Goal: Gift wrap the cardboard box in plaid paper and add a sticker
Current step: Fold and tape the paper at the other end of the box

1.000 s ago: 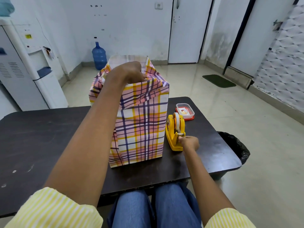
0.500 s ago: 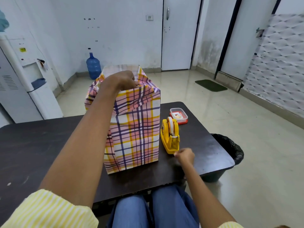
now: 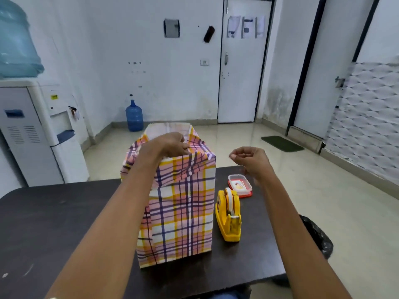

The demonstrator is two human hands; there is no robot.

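Observation:
A tall box wrapped in pink, yellow and purple plaid paper point(image 3: 179, 214) stands upright on the dark table point(image 3: 64, 223). Its top end is still loose, with a paper flap standing up at the back. My left hand point(image 3: 172, 144) rests on the top front edge, fingers curled over the folded paper and holding it down. My right hand point(image 3: 250, 159) is raised to the right of the box top, fingers pinched together on a faint strip of clear tape. A yellow tape dispenser point(image 3: 228, 216) sits right of the box.
A small clear container with a red base point(image 3: 240, 185) lies behind the dispenser. A black bin point(image 3: 317, 238) stands off the table's right edge. A water cooler point(image 3: 36, 130) is at the left, and a blue water jug point(image 3: 134, 115) stands on the floor.
My right hand has left the dispenser and risen to the height of the box top with the tape. The head tilted up. My left hand stayed on the folded paper.

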